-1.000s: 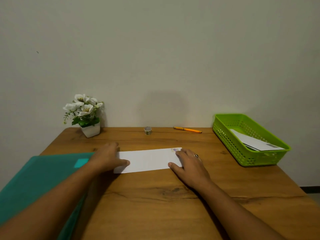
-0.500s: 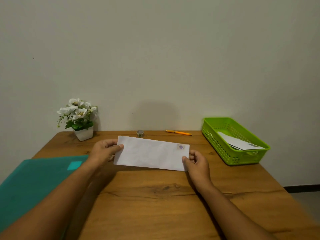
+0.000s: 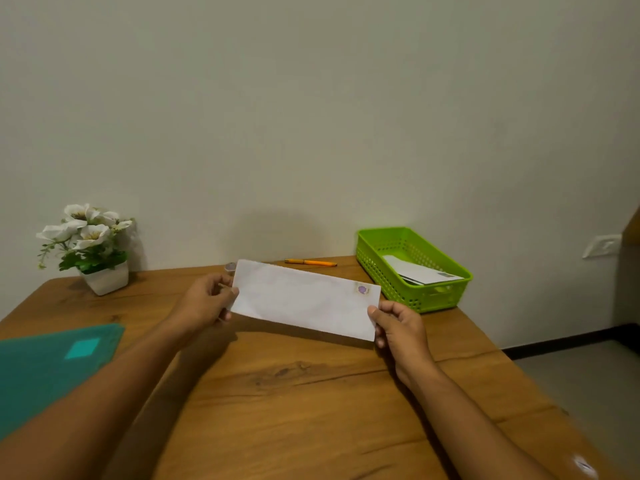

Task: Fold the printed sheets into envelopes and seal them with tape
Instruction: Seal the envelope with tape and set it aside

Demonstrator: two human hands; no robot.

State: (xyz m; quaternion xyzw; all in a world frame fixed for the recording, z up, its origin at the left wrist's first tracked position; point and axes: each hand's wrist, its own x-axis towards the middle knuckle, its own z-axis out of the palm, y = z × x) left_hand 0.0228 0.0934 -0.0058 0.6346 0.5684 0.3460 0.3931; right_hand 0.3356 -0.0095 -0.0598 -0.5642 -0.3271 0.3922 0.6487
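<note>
Head view: left hand [image 3: 207, 303] and right hand [image 3: 398, 327] pinch the envelope [image 3: 304, 299], half hiding the tape roll [image 3: 230, 267]; pen [image 3: 310, 262], basket [image 3: 433, 296] beyond.

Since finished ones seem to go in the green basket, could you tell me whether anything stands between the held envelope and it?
Nothing visible does. The envelope, pinched at its ends by the left hand and right hand, has only bare table between its right end and the green basket. The orange pen lies behind that path.

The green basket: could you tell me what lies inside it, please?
Inside the green basket lie white envelopes, overlapping; its near wall hides their lower ends, so their count is unclear.
</note>
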